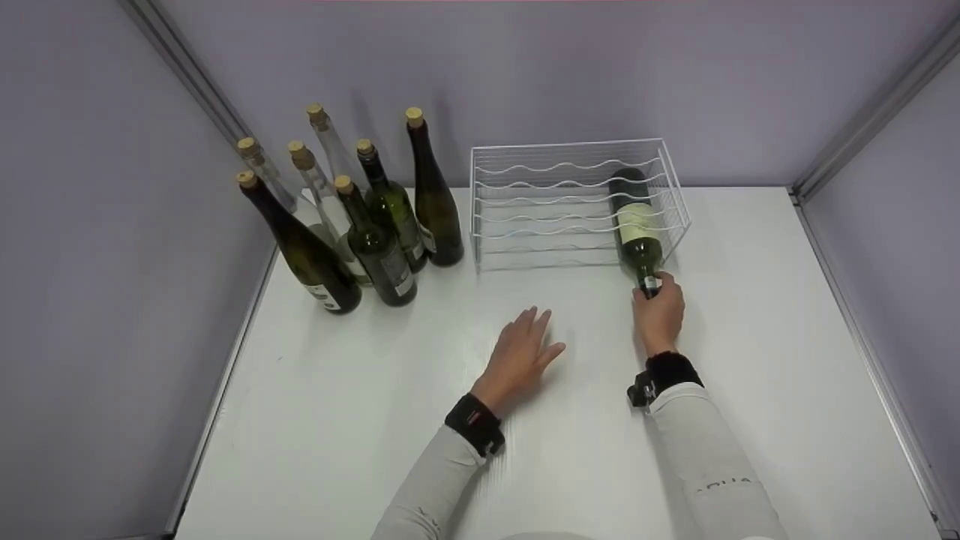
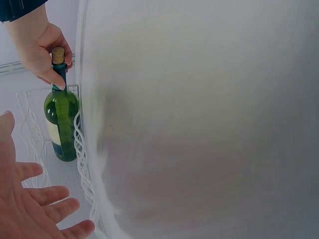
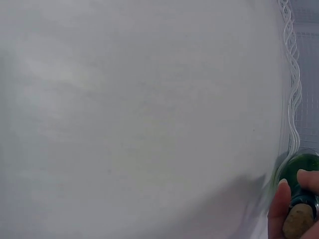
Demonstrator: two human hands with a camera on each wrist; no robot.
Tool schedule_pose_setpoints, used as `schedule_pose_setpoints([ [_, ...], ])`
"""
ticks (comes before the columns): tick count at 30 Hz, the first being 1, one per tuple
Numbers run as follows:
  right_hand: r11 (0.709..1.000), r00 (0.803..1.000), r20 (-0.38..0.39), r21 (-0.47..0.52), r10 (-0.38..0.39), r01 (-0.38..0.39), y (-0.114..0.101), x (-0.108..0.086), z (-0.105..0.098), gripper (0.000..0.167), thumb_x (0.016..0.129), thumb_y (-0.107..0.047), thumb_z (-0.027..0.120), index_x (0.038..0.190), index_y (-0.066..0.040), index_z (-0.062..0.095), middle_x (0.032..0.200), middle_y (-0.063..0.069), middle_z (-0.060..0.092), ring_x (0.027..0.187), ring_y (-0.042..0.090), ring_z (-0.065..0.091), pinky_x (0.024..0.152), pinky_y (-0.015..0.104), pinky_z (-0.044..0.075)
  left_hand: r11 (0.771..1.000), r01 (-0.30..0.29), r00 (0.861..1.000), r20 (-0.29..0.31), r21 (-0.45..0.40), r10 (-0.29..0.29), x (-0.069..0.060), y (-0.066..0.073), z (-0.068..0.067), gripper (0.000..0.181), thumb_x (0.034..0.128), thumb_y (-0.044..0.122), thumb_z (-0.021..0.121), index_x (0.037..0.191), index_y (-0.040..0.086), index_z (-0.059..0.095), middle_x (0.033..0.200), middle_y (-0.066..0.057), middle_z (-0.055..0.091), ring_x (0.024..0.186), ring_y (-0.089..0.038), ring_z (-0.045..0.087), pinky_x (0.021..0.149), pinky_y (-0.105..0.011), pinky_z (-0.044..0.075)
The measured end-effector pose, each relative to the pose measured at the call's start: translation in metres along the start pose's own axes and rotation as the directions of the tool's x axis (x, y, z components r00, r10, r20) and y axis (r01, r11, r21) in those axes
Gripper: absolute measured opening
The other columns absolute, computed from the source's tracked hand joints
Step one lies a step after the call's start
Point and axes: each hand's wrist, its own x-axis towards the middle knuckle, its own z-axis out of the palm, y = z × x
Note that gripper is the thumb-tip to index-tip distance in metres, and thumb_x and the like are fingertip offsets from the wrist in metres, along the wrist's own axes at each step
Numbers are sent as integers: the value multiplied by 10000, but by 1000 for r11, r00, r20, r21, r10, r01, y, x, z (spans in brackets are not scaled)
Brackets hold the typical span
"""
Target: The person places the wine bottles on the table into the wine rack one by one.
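A green wine bottle (image 1: 639,221) with a cream label lies in the right end of a white wire rack (image 1: 555,225), its neck toward me. My right hand (image 1: 660,311) grips that neck, thumb and fingers around it. In the left wrist view the bottle's cork (image 2: 58,55) shows beside the gripping hand. The right wrist view catches only the cork (image 3: 298,221), the bottle's shoulder and some fingertips. Over the table, in front of the rack, my left hand (image 1: 517,360) is spread with straight fingers and holds nothing.
Several corked bottles stand upright left of the rack, among them a dark one (image 1: 436,202) close to its left side and a dark one (image 1: 304,251) at the far left. Clear glass bottles (image 1: 322,199) stand among them. Grey walls (image 1: 570,67) enclose the white table (image 1: 360,420).
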Motion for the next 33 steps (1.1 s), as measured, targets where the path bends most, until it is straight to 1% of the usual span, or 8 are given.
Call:
schedule_pose_setpoints([
  [7, 1000, 1000, 6, 0, 0, 0, 1, 0, -1, 478, 911, -110, 690, 1343, 6, 521, 1187, 233, 576, 1147, 374, 530, 946, 487, 398, 1000, -10, 1000, -16, 6, 10, 0, 0, -1, 732, 1024, 592, 255, 1548, 81, 283, 1572, -161, 281, 1455, -281, 231, 1166, -427, 197],
  [11, 1000, 1000, 22, -6, 11, -11, 2, 0, -2, 494, 921, -145, 684, 1359, 0, 505, 1188, 232, 565, 1141, 375, 528, 937, 498, 401, 1000, -18, 1000, -23, 2, 18, -2, -2, -1, 725, 1029, 582, 261, 1544, 72, 285, 1569, -168, 283, 1452, -286, 235, 1165, -429, 200],
  [14, 999, 999, 40, -21, 28, -27, 2, 0, -4, 529, 932, -199, 676, 1385, -11, 478, 1178, 230, 548, 1111, 374, 530, 903, 508, 412, 1000, -12, 1000, -29, -29, 11, -5, -5, -3, 730, 1028, 586, 254, 1550, 77, 274, 1578, -164, 264, 1461, -281, 211, 1170, -432, 181],
  [18, 999, 997, 70, -36, 35, -32, 0, -3, -7, 582, 941, -249, 658, 1420, -11, 431, 1167, 245, 512, 1055, 377, 520, 867, 510, 413, 997, 10, 999, -39, -71, -13, -13, -13, -6, 740, 1022, 601, 240, 1561, 93, 249, 1593, -154, 235, 1472, -272, 174, 1178, -431, 146],
  [22, 999, 995, 104, -53, 3, 3, -3, -7, -11, 621, 948, -259, 643, 1446, 12, 390, 1240, 279, 452, 1076, 388, 497, 904, 503, 400, 995, 31, 997, -70, -92, -37, -23, -24, -9, 738, 1024, 597, 240, 1563, 93, 237, 1593, -160, 230, 1473, -277, 168, 1178, -433, 141],
  [26, 995, 989, 136, -83, -50, 62, -9, -13, -16, 656, 950, -276, 643, 1468, 18, 368, 1360, 297, 382, 1200, 436, 452, 971, 551, 372, 993, 40, 991, -126, -109, -53, -31, -38, -14, 729, 1034, 575, 253, 1554, 63, 247, 1578, -196, 244, 1459, -324, 199, 1166, -473, 175],
  [29, 989, 981, 173, -99, -91, 109, -16, -18, -20, 685, 954, -302, 645, 1486, 11, 347, 1415, 297, 340, 1273, 472, 392, 999, 606, 336, 991, 54, 982, -174, -120, -75, -36, -50, -19, 725, 1040, 556, 277, 1545, 36, 259, 1562, -229, 260, 1440, -366, 235, 1148, -505, 210],
  [33, 980, 961, 233, -95, -149, 175, -24, -26, -24, 716, 964, -331, 635, 1513, -9, 308, 1462, 292, 291, 1327, 480, 326, 1031, 620, 300, 984, 96, 966, -225, -150, -129, -45, -65, -27, 719, 1039, 546, 306, 1541, 32, 269, 1551, -239, 273, 1428, -373, 256, 1142, -501, 223],
])
